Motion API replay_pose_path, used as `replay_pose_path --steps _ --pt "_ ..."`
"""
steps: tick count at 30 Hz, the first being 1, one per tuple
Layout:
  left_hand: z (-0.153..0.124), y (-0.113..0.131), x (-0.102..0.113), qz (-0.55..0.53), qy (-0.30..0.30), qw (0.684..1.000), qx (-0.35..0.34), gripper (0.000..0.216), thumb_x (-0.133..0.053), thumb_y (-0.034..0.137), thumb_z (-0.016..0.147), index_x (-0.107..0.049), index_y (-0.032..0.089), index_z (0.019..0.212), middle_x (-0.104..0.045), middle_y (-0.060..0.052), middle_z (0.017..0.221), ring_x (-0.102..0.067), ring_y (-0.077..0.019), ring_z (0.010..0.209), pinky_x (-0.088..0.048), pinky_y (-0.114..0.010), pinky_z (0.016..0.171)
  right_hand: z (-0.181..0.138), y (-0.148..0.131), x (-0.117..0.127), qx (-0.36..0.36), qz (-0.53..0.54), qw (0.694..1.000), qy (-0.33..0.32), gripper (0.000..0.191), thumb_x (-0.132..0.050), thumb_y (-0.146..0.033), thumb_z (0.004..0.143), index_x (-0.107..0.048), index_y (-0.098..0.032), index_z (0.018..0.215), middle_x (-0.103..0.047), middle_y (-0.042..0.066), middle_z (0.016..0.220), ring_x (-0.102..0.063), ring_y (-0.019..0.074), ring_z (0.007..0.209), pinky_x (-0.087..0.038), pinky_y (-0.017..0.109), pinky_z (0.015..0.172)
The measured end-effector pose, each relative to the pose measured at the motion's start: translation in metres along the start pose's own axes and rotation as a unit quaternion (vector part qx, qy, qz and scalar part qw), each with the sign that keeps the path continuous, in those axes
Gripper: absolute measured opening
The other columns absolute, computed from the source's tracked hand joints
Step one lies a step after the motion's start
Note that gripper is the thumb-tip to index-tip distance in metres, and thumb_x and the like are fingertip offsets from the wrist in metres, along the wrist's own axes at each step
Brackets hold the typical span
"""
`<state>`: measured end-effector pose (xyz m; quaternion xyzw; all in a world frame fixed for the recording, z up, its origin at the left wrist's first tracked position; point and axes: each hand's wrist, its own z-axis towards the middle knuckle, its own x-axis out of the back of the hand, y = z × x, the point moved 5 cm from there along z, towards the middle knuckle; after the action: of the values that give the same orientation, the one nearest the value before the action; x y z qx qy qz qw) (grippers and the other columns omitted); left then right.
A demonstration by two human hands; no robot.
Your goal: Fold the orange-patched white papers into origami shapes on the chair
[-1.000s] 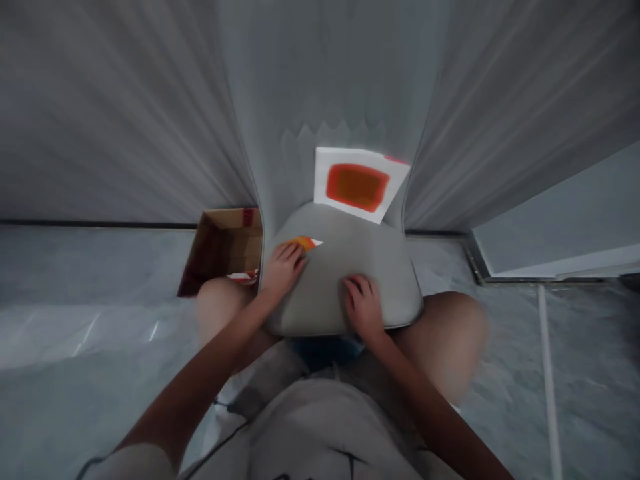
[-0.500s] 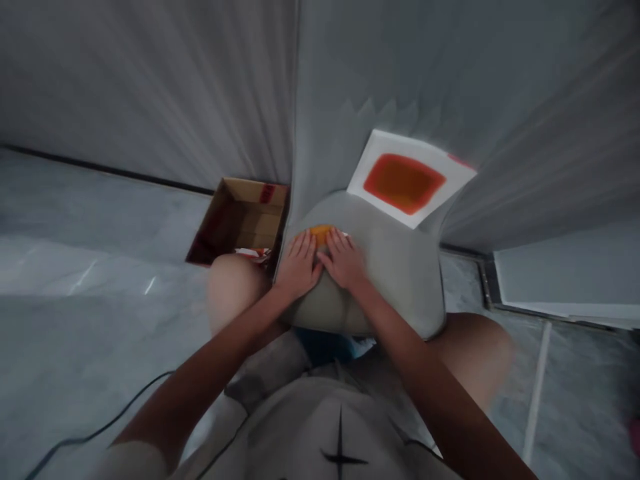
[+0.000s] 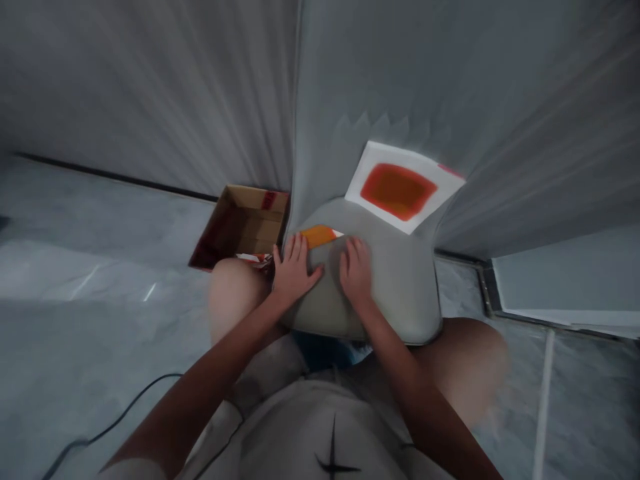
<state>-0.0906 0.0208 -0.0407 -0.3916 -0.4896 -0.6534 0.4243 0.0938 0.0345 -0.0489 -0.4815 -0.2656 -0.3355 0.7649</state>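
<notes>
A flat orange piece with a white tip [image 3: 319, 235] lies on the seat of a grey chair [image 3: 395, 293] in front of me; whether it is paper or a packet I cannot tell. My left hand [image 3: 294, 272] rests with spread fingers, their tips on the left end of this orange piece. To its right, my right hand [image 3: 357, 272] lies on the seat, fingers stretched out, just past the white tip and holding nothing. Behind both hands, a white sheet or packet with a red-orange panel [image 3: 399, 191] leans at the back of the seat.
An open cardboard box [image 3: 260, 223] stands on the floor left of the chair, with red-and-white scraps [image 3: 254, 257] at its near side. A black cable [image 3: 135, 402] crosses the tiled floor at lower left. My knees flank the seat. Grey curtain-like cloth [image 3: 210, 87] hangs behind.
My hands have moved apart: the right one slid off the orange piece to the right. More of the orange piece and its white tip now shows. The view has shifted slightly.
</notes>
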Motion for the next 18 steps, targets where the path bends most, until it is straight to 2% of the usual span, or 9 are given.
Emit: replay_pose_path --steps 3,5,9,12,14,18 --pt "0.009 -0.006 0.012 0.016 0.041 0.999 0.005 0.094 -0.060 0.061 0.093 -0.025 0.015 0.167 -0.027 -0.019 0.172 -0.023 -0.0405 0.161 0.002 -0.069 0.129 -0.034 0.010 0.026 -0.028 0.039 0.998 0.031 0.048 -0.037 -0.035 0.110 -0.055 -0.014 0.148 -0.051 0.020 0.157 -0.046 0.0293 0.149 -0.042 0.057 0.121" --pt "0.011 -0.011 0.017 0.020 0.052 0.998 -0.008 0.090 -0.062 0.058 0.092 -0.031 0.016 0.166 -0.028 -0.018 0.172 -0.022 -0.0418 0.161 0.000 -0.071 0.129 -0.062 0.019 0.043 -0.054 0.054 0.996 0.050 0.045 -0.040 -0.033 0.109 -0.056 -0.017 0.147 -0.056 0.019 0.153 -0.052 0.0289 0.144 -0.047 0.056 0.117" --pt "0.011 -0.022 0.013 0.000 0.014 0.999 -0.047 0.071 -0.057 0.051 0.098 -0.043 0.018 0.159 -0.043 -0.018 0.165 -0.035 -0.0378 0.157 -0.018 -0.066 0.129 -0.108 0.033 0.065 -0.075 0.064 0.992 0.084 0.039 -0.045 -0.027 0.107 -0.062 -0.020 0.141 -0.065 0.017 0.142 -0.061 0.0272 0.132 -0.054 0.051 0.110" --pt "0.013 -0.026 0.012 -0.005 0.021 0.998 -0.050 0.065 -0.060 0.049 0.097 -0.050 0.018 0.153 -0.050 -0.018 0.161 -0.042 -0.0357 0.153 -0.023 -0.063 0.129 -0.120 0.032 0.069 -0.062 0.059 0.992 0.093 0.037 -0.045 -0.023 0.105 -0.066 -0.020 0.135 -0.068 0.015 0.134 -0.064 0.0258 0.126 -0.056 0.047 0.107" --pt "0.015 -0.026 0.017 0.004 0.057 0.997 -0.050 0.060 -0.065 0.046 0.095 -0.055 0.020 0.148 -0.053 -0.016 0.158 -0.041 -0.0364 0.153 -0.021 -0.064 0.129 -0.119 0.030 0.068 -0.060 0.052 0.993 0.091 0.037 -0.045 -0.021 0.105 -0.067 -0.019 0.133 -0.069 0.016 0.131 -0.065 0.0257 0.123 -0.056 0.046 0.106" --pt "0.010 -0.019 0.029 0.012 0.142 0.987 -0.069 0.030 -0.062 0.029 0.096 -0.070 0.020 0.124 -0.067 -0.014 0.139 -0.048 -0.0345 0.147 -0.026 -0.064 0.128 -0.115 0.027 0.065 -0.058 0.051 0.994 0.075 0.037 -0.046 -0.020 0.103 -0.068 -0.020 0.133 -0.069 0.014 0.129 -0.065 0.0258 0.120 -0.057 0.046 0.103"
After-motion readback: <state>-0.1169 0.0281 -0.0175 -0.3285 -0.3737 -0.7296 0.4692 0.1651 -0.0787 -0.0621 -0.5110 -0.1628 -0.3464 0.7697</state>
